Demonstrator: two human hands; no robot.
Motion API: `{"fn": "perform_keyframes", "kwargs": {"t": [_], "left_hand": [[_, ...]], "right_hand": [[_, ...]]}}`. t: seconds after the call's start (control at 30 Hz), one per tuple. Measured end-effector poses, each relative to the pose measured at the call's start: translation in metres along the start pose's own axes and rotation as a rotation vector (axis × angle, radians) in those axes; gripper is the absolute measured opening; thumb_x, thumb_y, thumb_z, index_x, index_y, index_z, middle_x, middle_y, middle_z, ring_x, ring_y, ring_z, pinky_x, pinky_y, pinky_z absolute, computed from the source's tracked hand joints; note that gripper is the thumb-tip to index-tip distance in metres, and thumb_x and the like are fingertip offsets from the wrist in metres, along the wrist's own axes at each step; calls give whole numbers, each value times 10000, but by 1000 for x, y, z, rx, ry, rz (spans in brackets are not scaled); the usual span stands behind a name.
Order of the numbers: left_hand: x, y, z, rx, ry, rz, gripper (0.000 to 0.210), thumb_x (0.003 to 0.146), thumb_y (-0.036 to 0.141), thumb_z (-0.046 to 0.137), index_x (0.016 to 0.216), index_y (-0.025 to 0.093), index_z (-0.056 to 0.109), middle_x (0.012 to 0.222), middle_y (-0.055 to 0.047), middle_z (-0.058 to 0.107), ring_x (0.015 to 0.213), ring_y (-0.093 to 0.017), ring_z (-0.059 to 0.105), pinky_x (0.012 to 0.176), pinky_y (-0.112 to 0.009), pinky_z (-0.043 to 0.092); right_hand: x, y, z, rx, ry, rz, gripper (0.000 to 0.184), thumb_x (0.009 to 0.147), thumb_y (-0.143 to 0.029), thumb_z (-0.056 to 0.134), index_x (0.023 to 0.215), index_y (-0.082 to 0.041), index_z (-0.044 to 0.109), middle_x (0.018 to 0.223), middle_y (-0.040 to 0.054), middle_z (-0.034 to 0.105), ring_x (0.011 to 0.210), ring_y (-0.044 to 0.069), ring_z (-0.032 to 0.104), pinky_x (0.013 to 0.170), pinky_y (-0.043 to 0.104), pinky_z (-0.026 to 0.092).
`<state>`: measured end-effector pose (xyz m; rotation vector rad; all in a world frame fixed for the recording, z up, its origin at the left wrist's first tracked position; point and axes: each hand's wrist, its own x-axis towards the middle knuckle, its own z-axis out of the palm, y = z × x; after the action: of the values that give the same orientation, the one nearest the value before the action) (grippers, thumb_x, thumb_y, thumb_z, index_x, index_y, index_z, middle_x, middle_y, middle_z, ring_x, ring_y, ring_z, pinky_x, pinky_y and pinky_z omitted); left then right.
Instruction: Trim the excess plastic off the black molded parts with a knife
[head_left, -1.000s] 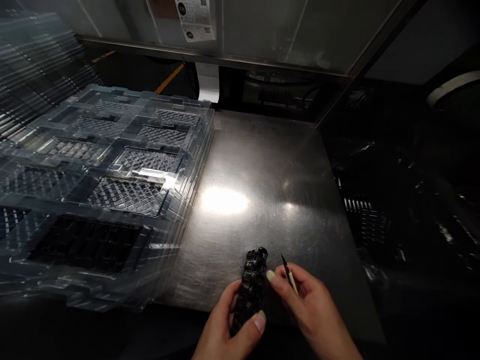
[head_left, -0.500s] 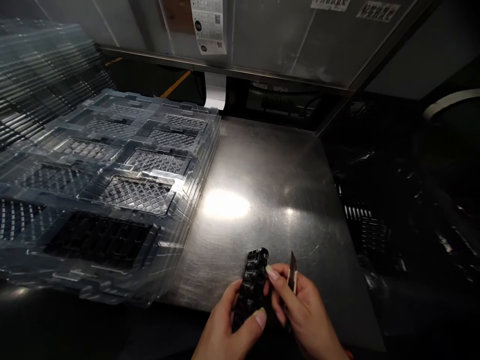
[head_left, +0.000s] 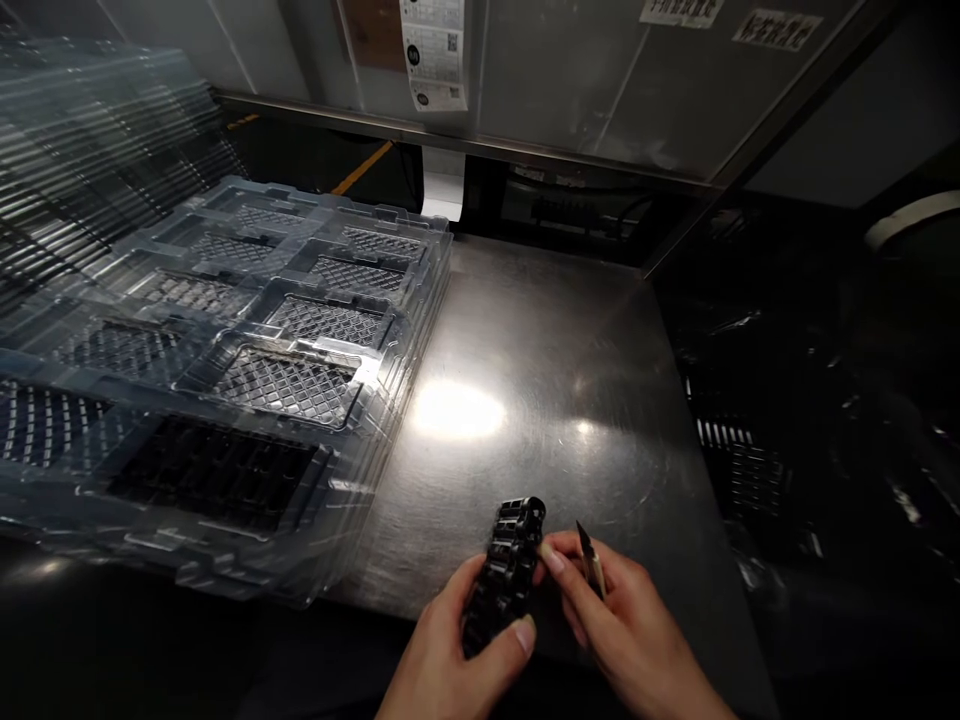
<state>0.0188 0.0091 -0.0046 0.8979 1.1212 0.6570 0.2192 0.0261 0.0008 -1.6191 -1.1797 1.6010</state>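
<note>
Clear trays (head_left: 195, 555) ran off frame left. Left hand (head_left: 457, 640): fingers clamped on a black ribbed part (head_left: 517, 545), lower end hidden, over the near desk (head_left: 562, 350). Right hand (head_left: 626, 620): fingers closed round a pointed blade (head_left: 584, 538), handle partly covered. Dark clutter (head_left: 750, 470) beyond was unreadable.

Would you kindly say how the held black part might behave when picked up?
The black part is probably stiff: it juts beyond the left hand without visible sagging. Its shine suggests slipperiness, though its ridges may help grip.
</note>
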Motion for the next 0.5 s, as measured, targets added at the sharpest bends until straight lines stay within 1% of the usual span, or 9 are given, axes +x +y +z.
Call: {"fn": "perform_keyframes", "kwargs": {"t": [0.13, 0.17, 0.33, 0.43, 0.5], "left_hand": [[1, 4, 1, 27, 11, 10, 419, 894, 326, 743, 1307, 268, 707, 1324, -56, 781, 1265, -320, 700, 1120, -428, 508], [1, 4, 1, 37, 18, 4, 431, 890, 320, 742, 1316, 269, 702, 1313, -53, 785, 1260, -320, 702, 1110, -427, 512], [0, 3, 0, 85, 41, -26, 492, 879, 349, 750, 1355, 249, 677, 1318, -68, 778, 1277, -330, 689, 1123, -447, 509], [0, 4, -1, 99, 42, -23, 464, 877, 360, 749, 1322, 241, 697, 1261, -67, 797, 1214, -321, 720, 1088, -417, 538], [0, 5, -1, 104, 46, -17, 443, 869, 367, 756, 1289, 231, 713, 1225, -71, 807, 1166, -320, 736, 1069, -406, 555]], "right_hand": [[-1, -2, 0, -26, -17, 3, 460, 1049, -625, 569, 952, -187, 666, 571, -80, 445, 503, 113, 375, 490, 250, 306], [-1, -3, 1, -31, -16, 9, 472, 1048, -635, 560, 948, -185, 661, 562, -83, 437, 496, 113, 370, 488, 253, 302], [-2, -6, 1, -54, 6, -3, 448, 1041, -630, 581, 952, -198, 662, 568, -75, 458, 501, 120, 395, 484, 267, 289], [-2, -8, 0, -53, -10, -12, 430, 1051, -612, 580, 935, -207, 669, 593, -72, 452, 517, 120, 390, 489, 266, 298], [-1, -8, -1, -48, -19, -15, 415, 1049, -601, 595, 937, -208, 672, 665, -51, 515, 548, 119, 400, 499, 262, 308]]}}
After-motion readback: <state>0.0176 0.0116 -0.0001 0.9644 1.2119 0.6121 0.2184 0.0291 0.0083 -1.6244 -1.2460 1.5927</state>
